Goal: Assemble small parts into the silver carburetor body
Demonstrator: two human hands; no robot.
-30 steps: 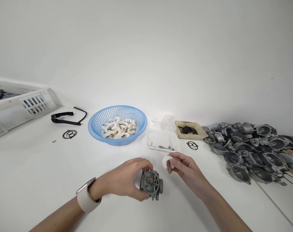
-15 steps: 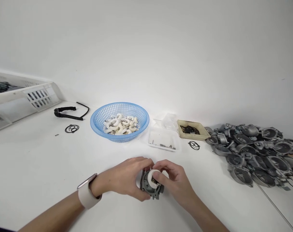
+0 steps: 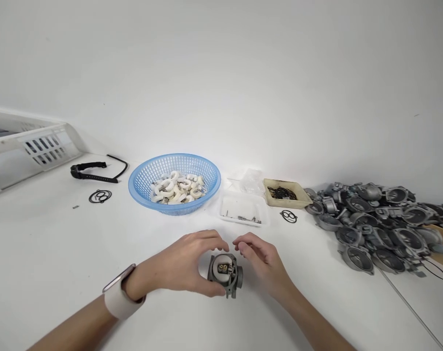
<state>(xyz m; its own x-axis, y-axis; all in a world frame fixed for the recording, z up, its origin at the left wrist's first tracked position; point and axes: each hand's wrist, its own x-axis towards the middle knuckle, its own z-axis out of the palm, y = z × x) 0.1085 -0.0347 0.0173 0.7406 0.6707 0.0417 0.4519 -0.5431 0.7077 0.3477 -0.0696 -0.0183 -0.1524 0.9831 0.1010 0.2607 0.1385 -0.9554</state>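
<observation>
A grey metal carburetor body (image 3: 239,277) rests on the white table between my hands. Its open side faces up, with a white float (image 3: 217,269) seated inside around brass jets (image 3: 223,267). My left hand (image 3: 186,263) curves around its left side, thumb at the lower edge and fingers apart above the top edge. The thumb overlaps the body; whether it presses on it I cannot tell. Just off the upper right side is my right hand (image 3: 263,261), fingers loosely bent, with nothing visible in them.
Behind my hands stands a blue basket (image 3: 173,209) of white floats. Beside it are a white tray (image 3: 224,217) of small metal parts and a yellowish tray (image 3: 289,203) of black gaskets. Metal bowls (image 3: 358,258) are heaped at right. A white crate (image 3: 9,168) and a black watch (image 3: 93,168) lie left.
My right hand has let go of the float and drawn back up and right. The float now sits flat in the carburetor body, and my left hand's grip has loosened. The view has shifted slightly.
</observation>
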